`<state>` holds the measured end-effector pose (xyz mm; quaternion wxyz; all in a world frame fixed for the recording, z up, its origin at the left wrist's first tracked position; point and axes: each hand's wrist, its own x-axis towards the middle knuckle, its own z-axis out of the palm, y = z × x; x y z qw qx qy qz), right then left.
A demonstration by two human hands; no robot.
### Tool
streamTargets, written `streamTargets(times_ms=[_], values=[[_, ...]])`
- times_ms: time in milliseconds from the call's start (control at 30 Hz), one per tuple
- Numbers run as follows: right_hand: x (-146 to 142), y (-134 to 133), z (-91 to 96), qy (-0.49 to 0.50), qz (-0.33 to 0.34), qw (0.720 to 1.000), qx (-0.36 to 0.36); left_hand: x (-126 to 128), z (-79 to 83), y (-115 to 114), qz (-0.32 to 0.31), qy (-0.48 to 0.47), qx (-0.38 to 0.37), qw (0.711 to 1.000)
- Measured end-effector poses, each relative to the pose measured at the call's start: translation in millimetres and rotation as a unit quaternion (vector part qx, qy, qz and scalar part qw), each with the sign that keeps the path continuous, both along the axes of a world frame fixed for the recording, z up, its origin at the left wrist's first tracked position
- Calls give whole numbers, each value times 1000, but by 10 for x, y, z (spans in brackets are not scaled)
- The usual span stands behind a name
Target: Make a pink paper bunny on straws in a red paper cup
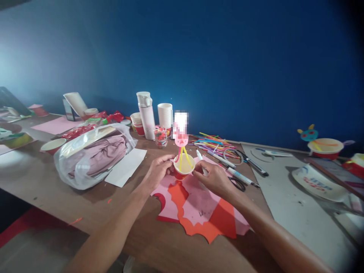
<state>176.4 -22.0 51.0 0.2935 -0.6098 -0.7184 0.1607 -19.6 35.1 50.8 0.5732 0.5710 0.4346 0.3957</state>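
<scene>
A red and white paper cup (184,176) is between my two hands above pink paper. Yellow and pink pipe cleaners (186,159) rise from inside it to a pink cut-out head (181,141) with a drawn face; the part above is blurred. My left hand (161,170) is closed, with thumb and fingers on the cup's left side. On the right, my right hand (212,176) has its bent fingertips against the rim. A white marker (199,154) shows by the right fingers; whether they grip it is unclear. Under the hands lie pink paper (196,204) and scalloped orange paper (199,227).
Behind are loose pipe cleaners (218,142), a glass jar (160,137), a white flask (146,117) and stacked cups (165,113). A plastic bag (93,159) with folded cloth stands left. Markers (243,176) lie right, near a decorated bowl (325,148). A blue wall (227,68) rises behind.
</scene>
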Motion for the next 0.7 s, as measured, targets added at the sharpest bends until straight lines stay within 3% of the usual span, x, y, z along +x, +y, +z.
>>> streamTargets(times_ms=[267, 700], values=[[-31, 29, -118, 1, -56, 998, 8, -13, -46, 18, -15, -17, -24, 999], [-33, 56, -232, -36, -68, 997, 19, -26, -144, 117, -25, -16, -36, 999]])
